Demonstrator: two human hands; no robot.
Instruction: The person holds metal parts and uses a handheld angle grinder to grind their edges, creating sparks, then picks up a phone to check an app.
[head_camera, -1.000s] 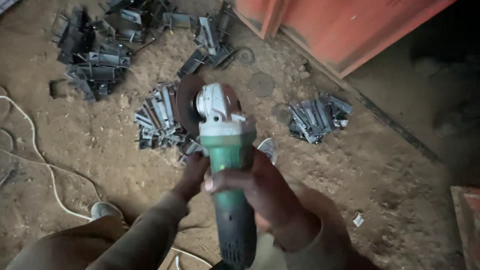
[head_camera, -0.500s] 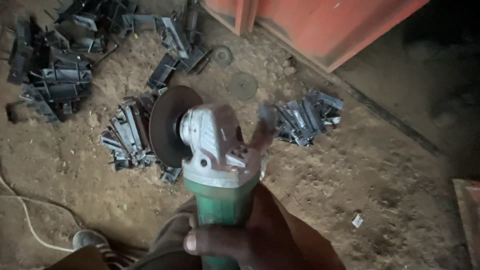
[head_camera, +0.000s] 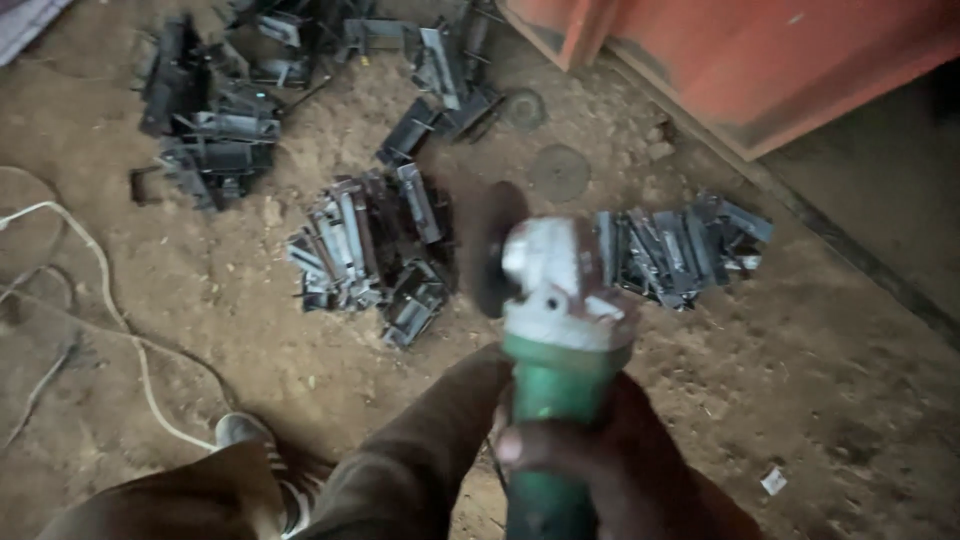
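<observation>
Angle grinder (head_camera: 560, 340) sits mid-frame, its green body clamped in my right hand (head_camera: 610, 470); my left hand is hidden behind its sleeve. The disc (head_camera: 490, 250) touches nothing, with metal brackets (head_camera: 365, 250) piled at ten o'clock, seemingly unworked.

A hand (head_camera: 610, 460) grips a green angle grinder (head_camera: 555, 350).

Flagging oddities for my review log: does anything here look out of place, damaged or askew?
Two loose grinding discs lie in the dirt near the orange metal wall. The angle grinder in the right hand has a chipped, worn white head.
</observation>
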